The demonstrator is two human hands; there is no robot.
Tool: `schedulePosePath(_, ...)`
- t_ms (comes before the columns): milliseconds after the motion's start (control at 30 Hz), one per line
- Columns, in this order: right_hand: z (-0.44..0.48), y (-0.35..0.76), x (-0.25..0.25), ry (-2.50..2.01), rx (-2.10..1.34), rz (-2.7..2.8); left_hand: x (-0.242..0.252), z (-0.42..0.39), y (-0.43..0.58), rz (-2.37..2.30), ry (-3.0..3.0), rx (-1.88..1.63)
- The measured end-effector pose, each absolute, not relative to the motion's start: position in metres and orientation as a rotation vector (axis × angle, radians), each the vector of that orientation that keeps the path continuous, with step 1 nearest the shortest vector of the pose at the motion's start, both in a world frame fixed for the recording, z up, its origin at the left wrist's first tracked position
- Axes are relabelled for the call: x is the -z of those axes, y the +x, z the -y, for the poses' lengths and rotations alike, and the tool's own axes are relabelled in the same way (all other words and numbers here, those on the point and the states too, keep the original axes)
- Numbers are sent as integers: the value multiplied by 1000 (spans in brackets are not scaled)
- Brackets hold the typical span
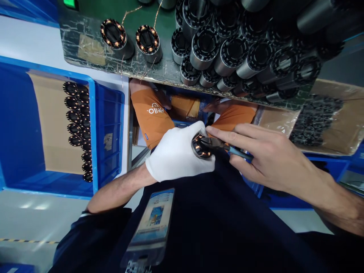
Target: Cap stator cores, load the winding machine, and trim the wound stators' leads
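Observation:
My left hand (176, 155), in a white glove, is wrapped round a metal motor stator (202, 148) with copper windings, held just above my lap. My bare right hand (264, 155) grips blue-handled pliers (224, 147), index finger stretched along the top, with the jaws at the stator's copper end. Two wound stators (116, 36) (149, 42) with loose copper wire ends stand on the green worktable (93, 49) above my hands.
A large heap of unwound black-capped stators (241, 49) covers the table's right side. A blue crate (57, 129) at left holds cardboard and a column of stators. Another cardboard-lined box (327, 117) with stators sits at right. A person in orange trousers (153, 117) sits under the table's far side.

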State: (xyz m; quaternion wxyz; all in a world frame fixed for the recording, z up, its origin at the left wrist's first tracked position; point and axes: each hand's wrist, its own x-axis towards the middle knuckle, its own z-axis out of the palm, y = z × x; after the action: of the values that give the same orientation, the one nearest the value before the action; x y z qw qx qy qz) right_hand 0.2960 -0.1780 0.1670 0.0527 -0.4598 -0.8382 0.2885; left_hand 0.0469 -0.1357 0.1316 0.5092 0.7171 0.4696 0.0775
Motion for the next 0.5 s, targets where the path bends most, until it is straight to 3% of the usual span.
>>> schedulePosePath(267, 182, 291, -160, -1431, -757, 2649, -115, 151, 56, -1135, 1930, -229)
schedulePosePath(400, 178, 300, -151, -1431, -1046, 2543, -107, 148, 56, -1034, 1813, -201)
schedulePosePath(500, 174, 307, -142, -1435, -1267, 2354, -96, 142, 55, -892, 1358, -214)
